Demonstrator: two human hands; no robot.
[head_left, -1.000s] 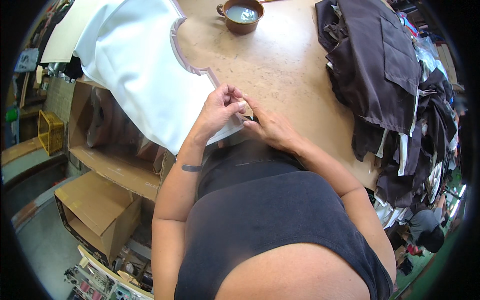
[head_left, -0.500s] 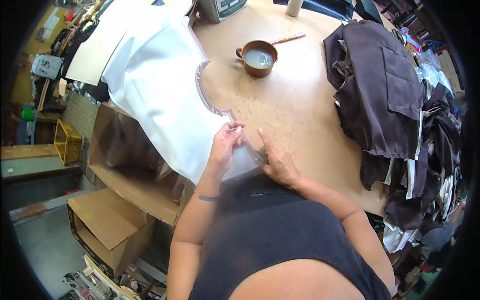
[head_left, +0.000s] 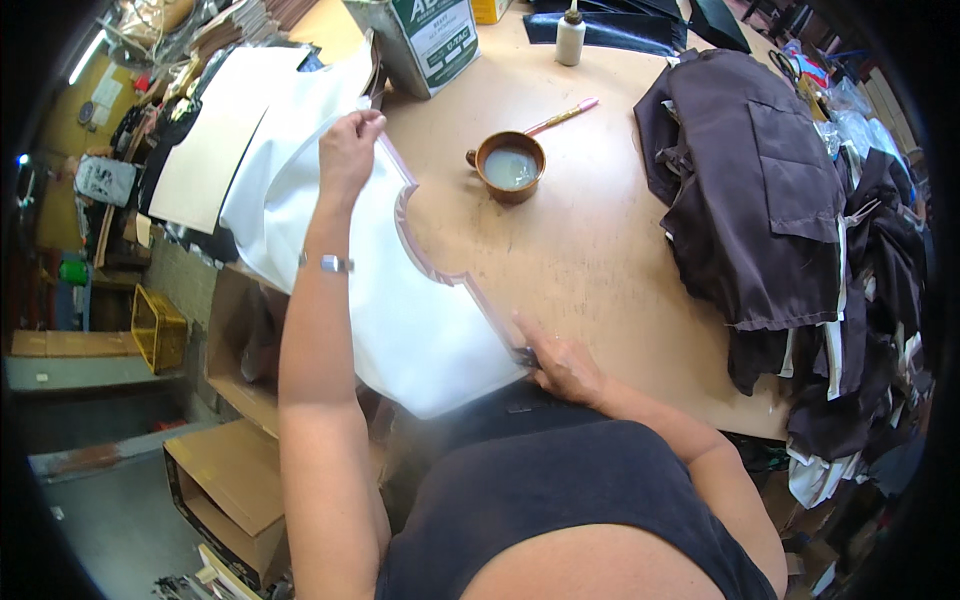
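A white sheet of smooth material with a mauve strip along its curved right edge lies over the left part of the table. My left hand is closed in a pinch at the far part of this sheet, close to the strip. At the sheet's near right corner is my right hand, its index finger pointing forward and the other fingers curled. A small dark thing shows between those fingers and the sheet's edge; its kind is unclear.
A brown cup of milky liquid stands mid-table, with a brush beside it. Beyond are a metal can and a small bottle. Dark brown fabric pieces are piled right. Cardboard boxes stand left below.
My left hand has moved away from the near edge to the far part of the white sheet. My right hand stays by the near right corner. The view has tilted up slightly.
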